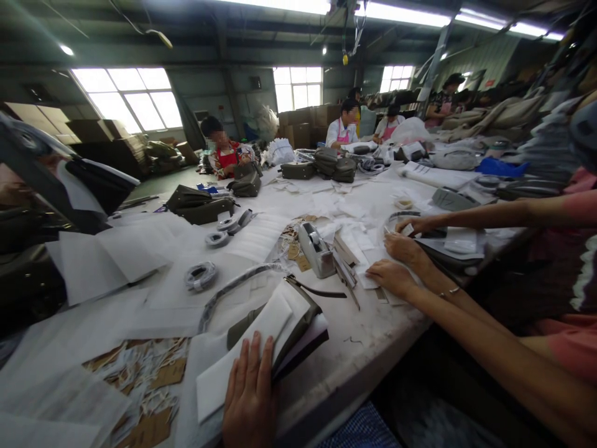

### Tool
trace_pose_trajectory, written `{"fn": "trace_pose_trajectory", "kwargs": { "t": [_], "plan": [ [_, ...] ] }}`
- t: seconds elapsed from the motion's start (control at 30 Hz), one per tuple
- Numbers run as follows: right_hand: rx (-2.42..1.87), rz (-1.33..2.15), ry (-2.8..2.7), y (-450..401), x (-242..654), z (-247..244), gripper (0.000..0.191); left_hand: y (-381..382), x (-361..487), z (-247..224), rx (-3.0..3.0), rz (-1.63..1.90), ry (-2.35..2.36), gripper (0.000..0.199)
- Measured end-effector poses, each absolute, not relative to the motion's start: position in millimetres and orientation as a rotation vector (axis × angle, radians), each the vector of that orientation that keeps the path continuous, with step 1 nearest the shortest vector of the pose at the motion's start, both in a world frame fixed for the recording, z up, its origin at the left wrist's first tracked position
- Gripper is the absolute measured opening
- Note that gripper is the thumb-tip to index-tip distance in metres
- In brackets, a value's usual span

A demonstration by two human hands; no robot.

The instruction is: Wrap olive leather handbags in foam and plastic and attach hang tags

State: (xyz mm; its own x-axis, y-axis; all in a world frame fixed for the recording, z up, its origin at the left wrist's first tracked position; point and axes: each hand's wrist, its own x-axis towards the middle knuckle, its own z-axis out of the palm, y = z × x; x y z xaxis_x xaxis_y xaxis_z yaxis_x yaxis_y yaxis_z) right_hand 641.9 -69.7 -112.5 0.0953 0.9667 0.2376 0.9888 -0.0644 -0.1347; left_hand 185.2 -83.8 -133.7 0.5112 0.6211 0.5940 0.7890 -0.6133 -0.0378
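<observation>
At the table's near edge an olive-green handbag (298, 326) lies on its side, with a white foam sheet (263, 326) folded over it. My left hand (252, 386) rests on that sheet, fingers stretched out and flat. A plastic-wrapped handle (224, 290) arches behind the bag, and a dark strap (321, 292) sticks out to its right. My right hand (392, 279) reaches to the right, its fingers extended onto white sheets (368, 274); its thumb is hidden. Close to it stands a grey tape dispenser (317, 252).
Right beside me a co-worker's hands (405, 239) handle a small white piece over another bag (448, 252). Wrapped strap coils (200, 275), cardboard tags with strings (153, 373) and loose white sheets (135, 249) lie leftward. More olive bags (198, 204) and several people are farther back.
</observation>
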Motion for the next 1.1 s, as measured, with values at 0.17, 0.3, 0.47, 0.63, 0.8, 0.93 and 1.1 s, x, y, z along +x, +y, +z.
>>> {"fn": "trace_pose_trajectory", "kwargs": {
  "t": [0.17, 0.3, 0.47, 0.63, 0.8, 0.93, 1.1],
  "plan": [
    [-2.073, -0.17, -1.92, -81, 630, -96, 0.029, -83, 184, -131, -2.453, -0.777, -1.172, 0.066],
    [-1.984, -0.12, -1.867, -112, 595, -88, 0.03, -83, 183, -131, -2.463, -0.776, -1.186, 0.066],
    [-1.786, 0.43, -1.699, -173, 515, -96, 0.031, -84, 185, -128, -2.475, -0.807, -1.204, 0.065],
    [-1.626, 0.657, -1.749, -200, 481, -110, 0.027, -86, 187, -122, -2.472, -0.878, -1.21, 0.065],
    [-1.962, -0.115, -1.307, -164, 536, -131, 0.042, -88, 187, -118, -2.47, -0.903, -1.229, 0.067],
    [-2.082, -0.231, -1.614, -134, 569, -142, 0.049, -88, 187, -118, -2.47, -0.911, -1.238, 0.067],
    [-2.058, -0.129, -1.777, -132, 572, -142, 0.039, -87, 183, -119, -2.46, -0.949, -1.271, 0.068]
  ]
}}
